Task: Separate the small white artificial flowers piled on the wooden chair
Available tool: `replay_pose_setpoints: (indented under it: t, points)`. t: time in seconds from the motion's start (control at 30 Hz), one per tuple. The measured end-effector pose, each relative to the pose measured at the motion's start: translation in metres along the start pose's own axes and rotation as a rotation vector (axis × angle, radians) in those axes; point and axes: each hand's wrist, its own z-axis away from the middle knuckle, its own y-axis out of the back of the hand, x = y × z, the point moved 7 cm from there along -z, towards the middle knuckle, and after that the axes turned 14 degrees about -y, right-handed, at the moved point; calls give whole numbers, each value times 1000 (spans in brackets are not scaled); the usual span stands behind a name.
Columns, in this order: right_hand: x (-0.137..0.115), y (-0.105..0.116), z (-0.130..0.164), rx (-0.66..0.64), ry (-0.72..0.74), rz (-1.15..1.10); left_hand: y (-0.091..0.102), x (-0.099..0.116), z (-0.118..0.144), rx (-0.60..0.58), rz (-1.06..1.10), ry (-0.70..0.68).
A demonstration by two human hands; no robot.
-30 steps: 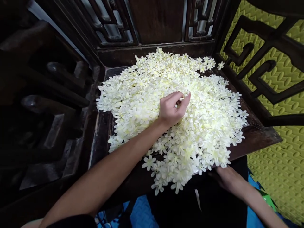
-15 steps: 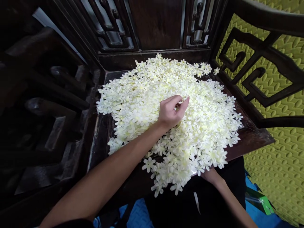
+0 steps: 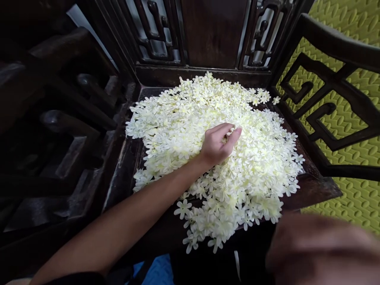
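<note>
A broad heap of small white flowers with pale yellow centres [image 3: 258, 158] covers the dark wooden seat [image 3: 314, 188]. My left hand [image 3: 218, 144] rests over the middle of this heap, thumb and forefinger closed in a pinch. Whatever is between those fingertips blends into the white flowers behind, so I cannot make it out. At the lower right my right hand [image 3: 323, 249] is close to the camera and badly smeared by motion. Its fingers cannot be made out, nor whether it holds anything.
Behind the flowers rises a carved wooden chair back [image 3: 212, 35]. Dark openwork armrests stand on the left [image 3: 68, 130] and the right [image 3: 329, 91]. Yellow-green textured matting [image 3: 356, 209] lies beyond the right armrest, and something blue [image 3: 158, 271] shows below the seat.
My right hand has come up from beneath the seat's front edge toward the camera at lower right. My left hand stays pinched over the heap while the view has shifted slightly.
</note>
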Motion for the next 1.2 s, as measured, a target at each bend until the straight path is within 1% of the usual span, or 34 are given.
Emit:
replay_pose_setpoints:
  t: [0.03,0.07,0.1,0.13,0.17,0.2,0.23,0.3,0.33,0.37,0.47,0.53,0.63,0.77,0.87,1.0,1.1,1.2]
  points:
    - [-10,24,-21,73,49,39,0,-1,0,3,5,-1]
    - [-15,48,-43,197,98,73,-2,-2,1,0,8,-9]
    - [-20,65,-63,273,230,99,-2,-1,0,8,33,-56]
    - [-16,77,-84,321,295,124,-1,2,0,33,53,-113]
    - [-5,84,-106,335,300,124,-1,2,-1,42,49,-129]
    - [11,90,-125,367,259,78,1,0,0,61,-8,-97]
    - [26,91,-140,355,253,13,3,1,0,78,-55,-109]
    - [55,92,-157,371,214,-105,5,4,0,75,-147,-119]
    - [67,92,-159,389,198,-174,4,5,-1,46,-166,-110]
    - [78,91,-160,383,151,-234,5,6,-1,35,-181,-106]
    - [95,89,-154,333,89,-361,5,6,-1,-6,-231,-70]
    - [95,89,-150,297,87,-408,6,4,0,-9,-242,-41]
    - [91,89,-150,259,96,-422,7,1,-1,-7,-234,-4]
    - [88,85,-150,240,102,-432,7,4,-2,-26,-186,-64]
    - [90,77,-152,147,83,-489,6,7,-1,-37,-122,-132]
    - [90,71,-153,23,82,-552,5,7,0,-58,-83,-149]
    - [91,69,-154,-9,78,-569,5,7,-1,-42,-66,-160]
    - [95,70,-155,-1,51,-567,5,7,-2,-25,-45,-166]
